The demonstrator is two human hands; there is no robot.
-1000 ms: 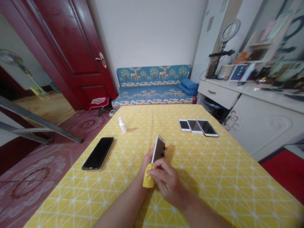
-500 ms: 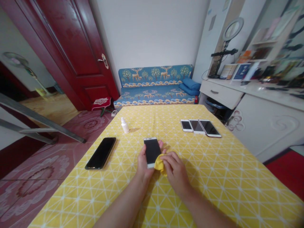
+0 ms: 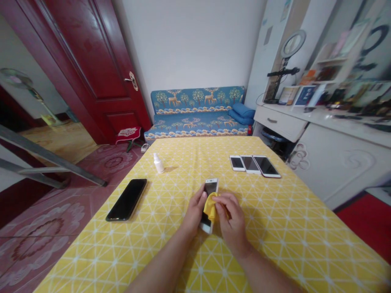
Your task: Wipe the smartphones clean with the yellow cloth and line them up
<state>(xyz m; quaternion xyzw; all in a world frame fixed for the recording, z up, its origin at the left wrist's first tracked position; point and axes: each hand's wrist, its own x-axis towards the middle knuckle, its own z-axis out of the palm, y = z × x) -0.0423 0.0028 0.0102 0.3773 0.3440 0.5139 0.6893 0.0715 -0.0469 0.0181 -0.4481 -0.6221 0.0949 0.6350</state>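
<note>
Left hand: my left hand [image 3: 193, 214] holds the phone from below, its fingers [image 3: 200, 196] pressed together and curled against the phone's left edge.

Right hand: my right hand [image 3: 232, 219] lies over the phone's right side, its fingers [image 3: 227, 201] pressed together and pinching the cloth against the screen.

Main object: a white-framed smartphone [image 3: 210, 188] sits between my two hands, tilted, screen upward, its top end pointing away from me.

Cloth: a yellow cloth [image 3: 210, 207], bunched, covers the middle of the screen, just beneath my right fingertips.

Surface: a yellow tablecloth [image 3: 275, 244] with a white lattice pattern lies under my hands and everything near them.

Left of fingers: a black smartphone [image 3: 126, 200] lies flat, near my left hand and touching neither hand.

Ahead and left of fingers: a small white spray bottle [image 3: 158, 163] stands upright; its contents cannot be seen.

Ahead and right of fingers: three smartphones [image 3: 250, 164] lie side by side, screens up, their edges almost touching.

Far beyond fingers: a blue deer-patterned sofa [image 3: 195, 126] stands against the wall, with a dark red door [image 3: 82, 69] to its left.

Far right of fingers: a white desk [image 3: 279, 126] has its drawer shut and carries a ring light [image 3: 292, 44].
</note>
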